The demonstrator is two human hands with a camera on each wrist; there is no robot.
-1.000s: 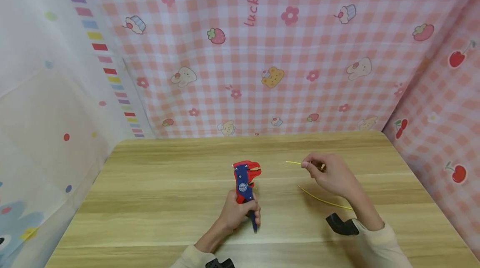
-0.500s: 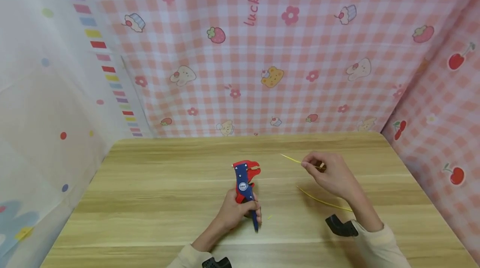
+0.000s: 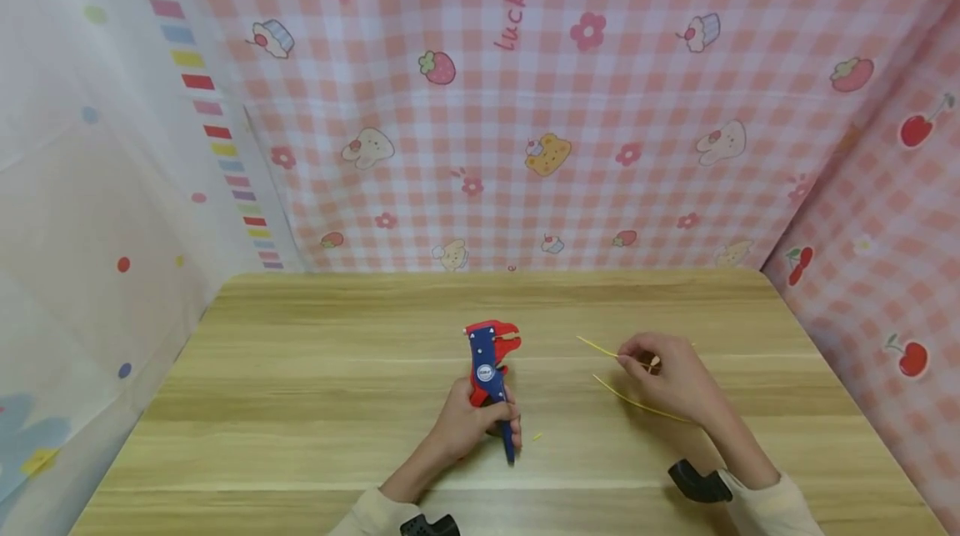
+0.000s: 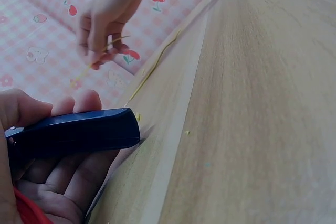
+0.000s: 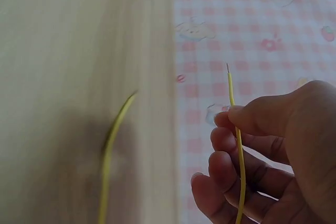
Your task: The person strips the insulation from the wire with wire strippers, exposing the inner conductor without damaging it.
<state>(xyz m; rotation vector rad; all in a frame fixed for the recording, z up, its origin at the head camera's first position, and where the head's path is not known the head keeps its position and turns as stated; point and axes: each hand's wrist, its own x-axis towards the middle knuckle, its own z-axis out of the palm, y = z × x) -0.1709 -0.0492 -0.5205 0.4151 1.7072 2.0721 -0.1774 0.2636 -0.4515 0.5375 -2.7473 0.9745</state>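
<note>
My left hand (image 3: pixel 468 423) grips the handles of a red and blue wire stripper (image 3: pixel 486 357), whose red jaws point right. In the left wrist view the tool's dark blue handle (image 4: pixel 79 132) lies across the curled fingers. My right hand (image 3: pixel 667 373) pinches a thin yellow wire (image 5: pixel 240 156) between thumb and index finger. In the right wrist view, a short length of bare metal shows at the wire's tip. Below the right hand another yellow wire (image 3: pixel 637 405) lies curved on the table, partly behind that hand.
A small yellow scrap (image 3: pixel 537 437) lies on the wooden table (image 3: pixel 300 403) beside the stripper's handle. Checked cloth (image 3: pixel 480 102) hangs behind the table and on the right. Black wrist mounts (image 3: pixel 699 482) sit at both cuffs.
My right hand has moved down and slightly right with the pinched wire. A small yellow scrap has come into view beside the stripper handle. The left hand stays nearly where it was.
</note>
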